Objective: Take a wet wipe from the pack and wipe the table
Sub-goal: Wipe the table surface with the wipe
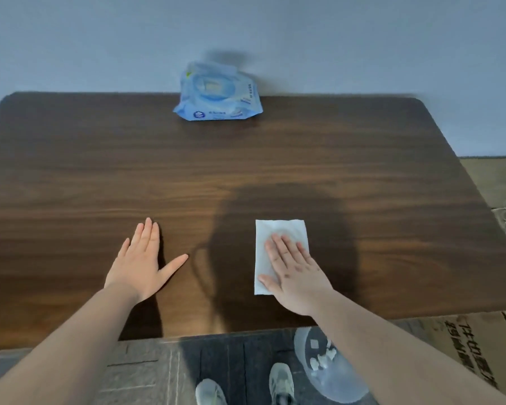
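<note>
- The right hand [297,271] lies nearest, its fingers [284,247] spread flat, pressing the wet wipe [278,229] onto the counter [246,171] rather than pinching it.
- The left hand [142,267] rests open and empty on the wood, well apart from the wipe.
- The pack [218,93] sits at the far edge.
- Wiping looks under way; the next stroke calls for steady downward pressure while sliding the wipe.

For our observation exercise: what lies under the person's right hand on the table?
A flat white rectangular wet wipe lies under the right hand, on the dark brown wooden table. The wipe's far and left parts show; the part beneath palm and fingers is covered.
</note>
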Demonstrator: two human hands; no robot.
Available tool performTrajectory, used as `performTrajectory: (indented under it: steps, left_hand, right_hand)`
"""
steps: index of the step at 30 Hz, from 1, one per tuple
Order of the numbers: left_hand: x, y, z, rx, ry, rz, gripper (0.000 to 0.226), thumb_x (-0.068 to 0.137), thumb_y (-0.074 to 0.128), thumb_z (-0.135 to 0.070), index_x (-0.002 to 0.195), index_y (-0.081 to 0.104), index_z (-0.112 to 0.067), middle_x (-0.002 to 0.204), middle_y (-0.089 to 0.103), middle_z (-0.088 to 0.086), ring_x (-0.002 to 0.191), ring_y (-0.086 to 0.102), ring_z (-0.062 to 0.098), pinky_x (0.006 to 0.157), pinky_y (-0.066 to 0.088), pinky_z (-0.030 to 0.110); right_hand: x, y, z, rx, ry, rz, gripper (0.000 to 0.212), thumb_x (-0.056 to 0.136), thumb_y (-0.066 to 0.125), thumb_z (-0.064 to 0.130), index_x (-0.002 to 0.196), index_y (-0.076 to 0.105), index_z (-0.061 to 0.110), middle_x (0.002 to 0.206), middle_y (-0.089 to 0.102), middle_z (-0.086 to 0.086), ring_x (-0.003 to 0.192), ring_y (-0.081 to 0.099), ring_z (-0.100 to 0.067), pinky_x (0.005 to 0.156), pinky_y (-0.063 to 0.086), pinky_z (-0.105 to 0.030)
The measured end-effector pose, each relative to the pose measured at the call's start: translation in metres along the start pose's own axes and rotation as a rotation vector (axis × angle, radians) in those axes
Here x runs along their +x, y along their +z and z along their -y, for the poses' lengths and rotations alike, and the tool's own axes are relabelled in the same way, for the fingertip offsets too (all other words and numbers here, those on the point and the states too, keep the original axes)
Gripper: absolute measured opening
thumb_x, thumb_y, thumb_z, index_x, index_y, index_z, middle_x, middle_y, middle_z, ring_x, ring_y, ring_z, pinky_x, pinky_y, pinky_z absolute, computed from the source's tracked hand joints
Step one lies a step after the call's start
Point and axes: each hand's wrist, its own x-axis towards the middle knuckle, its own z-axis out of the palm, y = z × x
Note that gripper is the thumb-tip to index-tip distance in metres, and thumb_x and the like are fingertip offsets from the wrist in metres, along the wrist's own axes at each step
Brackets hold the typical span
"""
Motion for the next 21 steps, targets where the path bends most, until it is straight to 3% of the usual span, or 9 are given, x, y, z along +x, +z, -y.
performTrajectory:
  steps: [7,11,16,21]
  left_hand:
    - [-0.073,0.022,0.151,0.004,-0.226,0.010,0.113,0.067,0.006,-0.086,0.149,-0.008,-0.010,0.159,-0.014,0.003,0.147,-0.009,0.018,0.119,0.004,0.040]
    - [-0.106,0.030,0.216,-0.048,-0.363,-0.016,0.116,0.067,0.016,-0.086,0.149,-0.007,-0.008,0.159,-0.010,0.008,0.147,-0.007,0.021,0.118,0.004,0.040]
    - [-0.115,0.037,0.247,-0.055,-0.340,-0.020,0.107,0.074,0.013,-0.081,0.149,-0.010,-0.008,0.158,-0.016,0.009,0.146,-0.011,0.022,0.117,0.000,0.039]
    - [-0.110,0.042,0.262,-0.109,-0.314,-0.025,0.099,0.077,0.006,-0.074,0.148,-0.013,-0.008,0.158,-0.019,0.008,0.145,-0.015,0.018,0.119,-0.002,0.036]
  right_hand:
    - [0.067,0.011,0.171,-0.104,-0.349,0.042,0.071,0.088,-0.002,0.063,0.141,-0.028,0.023,0.152,-0.032,0.004,0.138,-0.033,-0.015,0.117,-0.014,-0.039]
    - [0.084,0.027,0.264,-0.158,-0.497,0.052,0.070,0.092,0.002,0.060,0.143,-0.025,0.021,0.154,-0.029,0.001,0.139,-0.032,-0.017,0.117,-0.013,-0.041]
    - [0.108,0.032,0.349,-0.169,-0.543,0.042,0.070,0.095,0.006,0.059,0.147,-0.019,0.020,0.156,-0.025,0.000,0.141,-0.027,-0.018,0.114,-0.018,-0.037]
    - [0.129,0.029,0.378,-0.206,-0.576,0.047,0.070,0.094,0.007,0.060,0.147,-0.017,0.021,0.157,-0.022,0.002,0.142,-0.024,-0.015,0.114,-0.018,-0.036]
